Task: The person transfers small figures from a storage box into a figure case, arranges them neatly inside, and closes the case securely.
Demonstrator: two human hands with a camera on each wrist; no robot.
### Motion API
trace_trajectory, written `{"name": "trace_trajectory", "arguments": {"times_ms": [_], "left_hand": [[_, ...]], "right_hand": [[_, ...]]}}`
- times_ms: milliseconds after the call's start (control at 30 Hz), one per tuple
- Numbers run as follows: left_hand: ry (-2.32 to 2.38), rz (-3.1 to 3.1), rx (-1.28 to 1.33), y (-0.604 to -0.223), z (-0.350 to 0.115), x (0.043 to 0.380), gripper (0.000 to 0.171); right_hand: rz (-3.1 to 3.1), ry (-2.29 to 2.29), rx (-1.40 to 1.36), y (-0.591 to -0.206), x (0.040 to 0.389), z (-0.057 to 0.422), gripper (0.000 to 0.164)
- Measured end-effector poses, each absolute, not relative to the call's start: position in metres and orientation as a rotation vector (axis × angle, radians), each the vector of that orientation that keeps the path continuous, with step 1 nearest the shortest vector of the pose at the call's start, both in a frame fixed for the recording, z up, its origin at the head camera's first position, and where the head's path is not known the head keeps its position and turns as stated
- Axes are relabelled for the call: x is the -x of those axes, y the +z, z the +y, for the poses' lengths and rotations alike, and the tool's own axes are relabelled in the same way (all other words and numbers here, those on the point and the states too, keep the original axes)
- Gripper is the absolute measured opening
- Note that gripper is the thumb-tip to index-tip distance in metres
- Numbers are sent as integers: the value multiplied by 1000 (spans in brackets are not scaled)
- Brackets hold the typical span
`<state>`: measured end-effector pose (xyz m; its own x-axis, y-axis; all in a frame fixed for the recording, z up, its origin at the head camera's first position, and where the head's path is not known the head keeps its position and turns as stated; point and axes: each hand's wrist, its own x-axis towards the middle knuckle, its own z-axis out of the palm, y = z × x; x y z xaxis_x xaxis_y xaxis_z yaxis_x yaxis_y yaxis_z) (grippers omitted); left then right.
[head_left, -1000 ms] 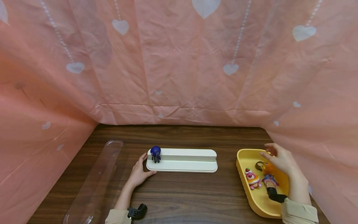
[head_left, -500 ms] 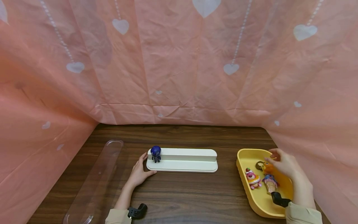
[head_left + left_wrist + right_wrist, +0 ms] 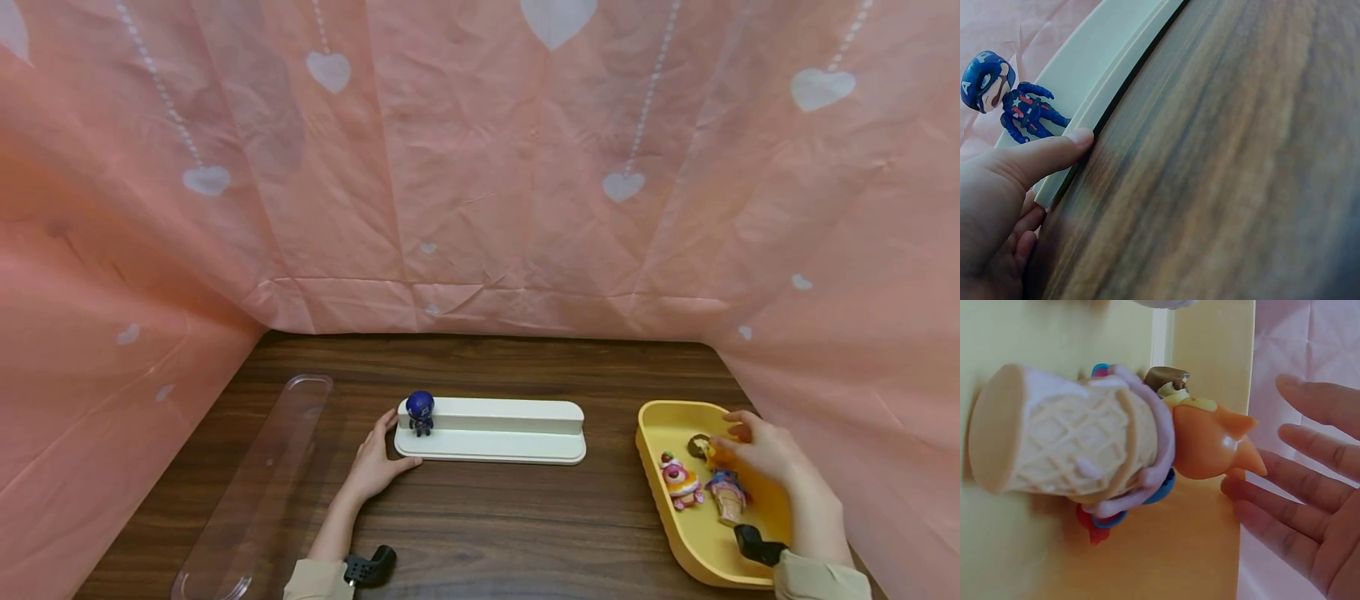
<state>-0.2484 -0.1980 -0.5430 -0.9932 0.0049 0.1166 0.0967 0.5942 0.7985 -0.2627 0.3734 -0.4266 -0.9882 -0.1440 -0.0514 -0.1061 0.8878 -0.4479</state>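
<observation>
A white stepped display stand [image 3: 510,447] lies on the table. My left hand [image 3: 372,467] grips its left end, thumb on the front rim and fingers around the end. On that end stands a blue helmeted superhero figurine [image 3: 1025,103] with a star on its chest. To the right is a yellow tray [image 3: 670,531]. My right hand [image 3: 776,457] hangs over its right side, fingers spread. In the right wrist view the fingertips are right at the ears of an orange-headed figurine [image 3: 1200,440] with a waffle-cone body, lying on its side in the tray.
A pink bear figurine [image 3: 681,483] lies in the tray, left of the cone figurine. A long clear plastic cover [image 3: 258,492] rests on the table at left. Pink curtains [image 3: 480,208] with white hearts enclose the wooden table [image 3: 495,533] at the back and sides.
My right hand has moved down and slightly right, toward the orange-headed figurine. My left hand keeps its grip on the stand.
</observation>
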Motion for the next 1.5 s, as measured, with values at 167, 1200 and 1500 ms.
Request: {"name": "trace_trajectory", "arguments": {"times_ms": [167,1200,1500], "left_hand": [[-1361,-2716,93,-543,-198,248,99],[-1335,-2714,90,-547,-200,247,98],[-1340,-2711,103,-546,-200,250,98]], "right_hand": [[2900,-707,169,-429,261,373,61],[2910,-627,232,-446,270,366,29],[2921,-620,235,-448,268,366,29]]}}
